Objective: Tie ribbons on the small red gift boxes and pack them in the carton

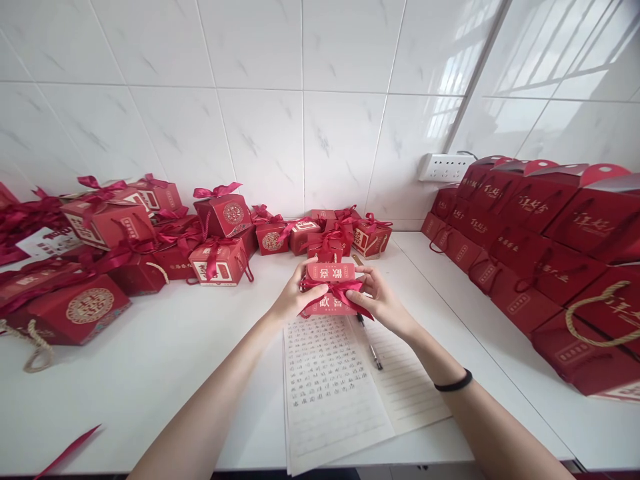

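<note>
Gripping a red box [327, 271] at twelve o'clock, over an open notebook [325, 380], with left hand [295, 293] fingers clamped on its nine-o'clock side, right hand [384, 299] fingers on its three, equally near, touching the ribbon [339, 291] running nine to three.

Smooth card on the gift box [319, 272], satin-sheen cloth on the ribbon bow [342, 287], matt paper in the notebook [333, 430], glossy wall tiles [263, 143], smooth tabletop [210, 380], rough rope handle [569, 320]
</note>
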